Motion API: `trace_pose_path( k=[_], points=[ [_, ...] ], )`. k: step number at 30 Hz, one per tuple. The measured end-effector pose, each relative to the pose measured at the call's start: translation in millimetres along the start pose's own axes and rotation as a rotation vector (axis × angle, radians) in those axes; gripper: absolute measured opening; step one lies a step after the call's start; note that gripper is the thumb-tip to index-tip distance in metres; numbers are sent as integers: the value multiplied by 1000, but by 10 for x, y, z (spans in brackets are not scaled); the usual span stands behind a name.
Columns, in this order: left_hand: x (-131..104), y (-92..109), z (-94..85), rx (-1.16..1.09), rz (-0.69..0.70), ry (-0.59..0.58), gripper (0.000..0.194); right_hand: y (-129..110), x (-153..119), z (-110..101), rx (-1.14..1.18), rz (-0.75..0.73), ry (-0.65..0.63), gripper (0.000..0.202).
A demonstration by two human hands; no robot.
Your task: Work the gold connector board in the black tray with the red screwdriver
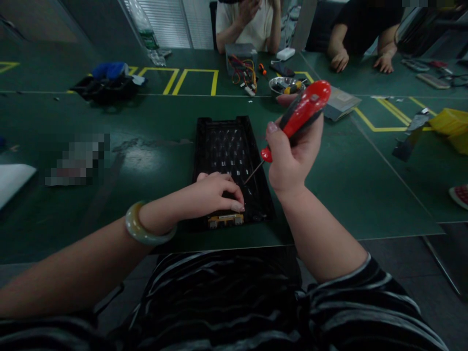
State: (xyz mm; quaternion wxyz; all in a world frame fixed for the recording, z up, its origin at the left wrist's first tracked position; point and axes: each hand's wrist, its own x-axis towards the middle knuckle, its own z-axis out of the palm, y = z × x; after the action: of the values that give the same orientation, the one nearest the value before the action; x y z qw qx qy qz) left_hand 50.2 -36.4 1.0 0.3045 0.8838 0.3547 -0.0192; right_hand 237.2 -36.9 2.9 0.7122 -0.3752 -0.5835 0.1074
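My right hand (295,158) is wrapped round the red and black handle of a screwdriver (305,109). Its thin shaft slants down to the left, over a black plastic tray-like housing (262,195) on the table in front of me. Across the near part of this housing lies my left hand (221,191), closed, with its thumb and fingertips together low over the inside. Whatever those fingers may hold is too small to make out. Just below them, a yellowish-brown circuit board (225,221) with connectors sits at the housing's near end.
Beyond the housing stand a metal box with coloured cables (241,58) and a metal bowl of tools (287,85). A flat grey drive-like piece (340,102) lies to the right. Black and blue parts (109,80) rest far left. Two people sit across the green table (157,117).
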Motion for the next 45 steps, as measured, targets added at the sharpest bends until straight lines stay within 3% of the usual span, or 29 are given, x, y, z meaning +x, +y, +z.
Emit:
trace_pose_path(
  k=[7, 12, 18, 26, 33, 38, 45],
  points=[
    [-82, -84, -85, -76, 208, 4, 34, -66, 67, 45, 191, -99, 156, 34],
    [-145, -101, -94, -44, 278, 35, 26, -145, -24, 96, 157, -23, 2, 41],
    [-149, -108, -53, -60, 296, 64, 24, -169, -144, 104, 181, -58, -192, 30],
    [-167, -122, -40, -64, 289, 77, 25, -192, -155, 97, 241, -45, -262, 28],
    [-164, -124, -37, -63, 292, 80, 24, -223, -152, 163, 358, -18, -139, 32],
    [-157, -117, -36, -72, 297, 93, 24, -123, -130, 147, 353, -105, -252, 34],
    [-149, -154, 2, -71, 311, 127, 24, -140, -152, 120, 282, 10, -386, 54]
  ],
)
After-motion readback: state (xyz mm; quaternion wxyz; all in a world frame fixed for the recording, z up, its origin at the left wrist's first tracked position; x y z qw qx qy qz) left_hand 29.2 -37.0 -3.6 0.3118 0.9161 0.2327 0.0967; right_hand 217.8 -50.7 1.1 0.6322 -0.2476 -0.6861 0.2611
